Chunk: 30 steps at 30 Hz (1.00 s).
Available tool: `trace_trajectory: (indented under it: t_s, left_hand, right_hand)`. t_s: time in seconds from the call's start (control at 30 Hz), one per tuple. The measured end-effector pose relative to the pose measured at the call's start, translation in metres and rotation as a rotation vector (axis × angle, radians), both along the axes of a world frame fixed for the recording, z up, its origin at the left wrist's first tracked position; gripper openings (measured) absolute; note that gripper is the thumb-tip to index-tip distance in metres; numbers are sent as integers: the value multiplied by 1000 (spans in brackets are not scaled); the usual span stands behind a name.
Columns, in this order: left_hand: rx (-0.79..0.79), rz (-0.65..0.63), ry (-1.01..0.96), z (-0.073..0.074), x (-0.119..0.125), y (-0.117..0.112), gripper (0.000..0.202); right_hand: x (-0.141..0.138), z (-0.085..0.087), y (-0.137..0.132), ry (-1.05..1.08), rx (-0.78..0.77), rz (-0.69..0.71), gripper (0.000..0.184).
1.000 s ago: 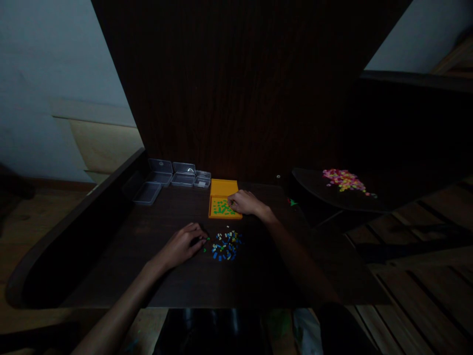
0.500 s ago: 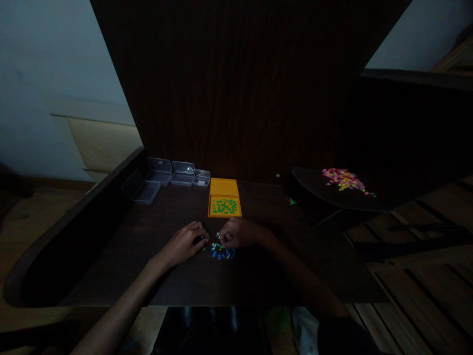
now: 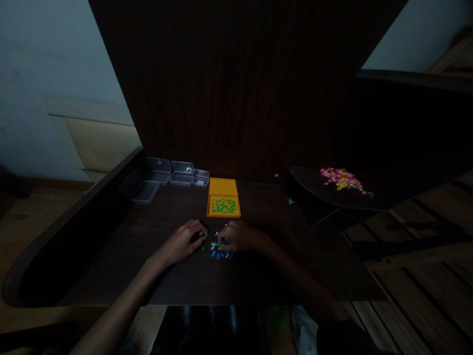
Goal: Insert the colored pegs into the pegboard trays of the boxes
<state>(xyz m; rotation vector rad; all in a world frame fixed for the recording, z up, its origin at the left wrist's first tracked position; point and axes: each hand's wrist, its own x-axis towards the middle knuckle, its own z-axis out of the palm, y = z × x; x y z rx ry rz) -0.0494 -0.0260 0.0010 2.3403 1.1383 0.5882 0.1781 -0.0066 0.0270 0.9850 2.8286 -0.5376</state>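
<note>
A small heap of tiny blue, white and green pieces (image 3: pixel 219 250) lies on the dark wooden table (image 3: pixel 185 281). My right hand (image 3: pixel 238 237) rests on the heap's right side, fingers curled in a pinch among the pieces. My left hand (image 3: pixel 184 241) lies just left of the heap, fingers curled, fingertips near a few stray green pieces. Behind the heap stands an open orange box (image 3: pixel 223 204) with several green pieces in its tray.
Several clear plastic boxes (image 3: pixel 170 176) stand at the table's back left. A dark panel rises behind the table. To the right, a round dark surface (image 3: pixel 318 190) carries a pile of pink and yellow pieces (image 3: pixel 340 178). A small green piece (image 3: pixel 290 200) lies near it.
My right hand left the orange box and came back to the heap, now settled on its right side. My left hand has barely moved.
</note>
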Motion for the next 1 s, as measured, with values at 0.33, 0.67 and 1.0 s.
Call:
trace_trajectory:
  t_s: [0.33,0.67,1.0]
  left_hand:
    - [-44,72,-133,0,-21,-17,21]
    - [70,54,-41,-12,-18,-30,23]
    - [146,87,0,-18,-11,-32,26]
  right_hand:
    - [2,3,-1,49,-2,18,11]
    - [1,27,30,21,-12,-149,15]
    - [-10,24,77,8,136,-306,25]
